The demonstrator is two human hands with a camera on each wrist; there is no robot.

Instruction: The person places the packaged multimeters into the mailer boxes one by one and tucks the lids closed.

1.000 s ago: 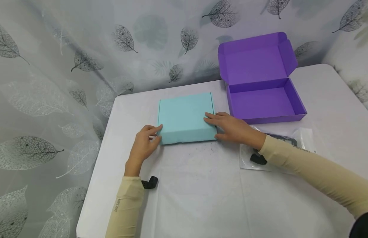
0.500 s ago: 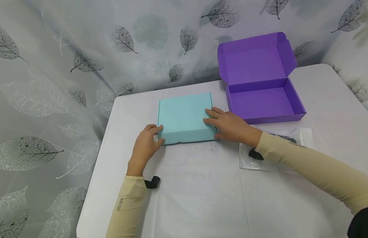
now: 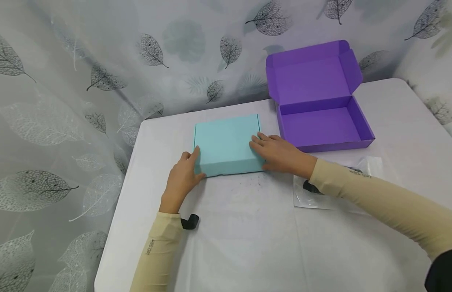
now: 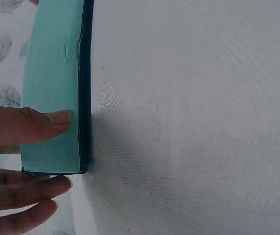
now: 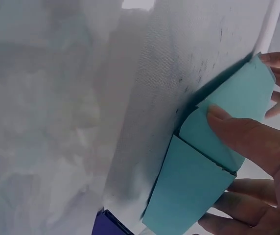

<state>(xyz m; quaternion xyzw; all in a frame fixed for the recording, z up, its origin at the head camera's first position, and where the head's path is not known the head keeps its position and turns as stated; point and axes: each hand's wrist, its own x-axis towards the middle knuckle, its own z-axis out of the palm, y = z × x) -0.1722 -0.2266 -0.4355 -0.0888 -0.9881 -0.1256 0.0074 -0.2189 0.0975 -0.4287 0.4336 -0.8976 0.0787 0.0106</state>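
Observation:
A closed teal cardboard box (image 3: 227,140) lies flat on the white-covered table, its front face (image 4: 52,88) towards me. The left hand (image 3: 182,174) holds its near left corner: the thumb is on the front face, and the other fingers are along the left end. My right hand (image 3: 280,154) grips the near right corner. In the right wrist view its thumb (image 5: 233,129) lies on the front face near a seam, while the other fingers reach over the lid. Some fingertips are hidden behind the box.
An open purple box (image 3: 321,125) with a raised lid stands at the back right, close to my right hand. Beneath the right forearm lies a clear plastic bag (image 3: 372,166) with dark contents. A leaf-patterned curtain (image 3: 189,52) hangs behind the table (image 3: 244,235).
My left hand has shifted slightly right and up, its index finger now straighter at the box corner. The right fingers have shifted slightly on the lid. The teal box stays in nearly the same place.

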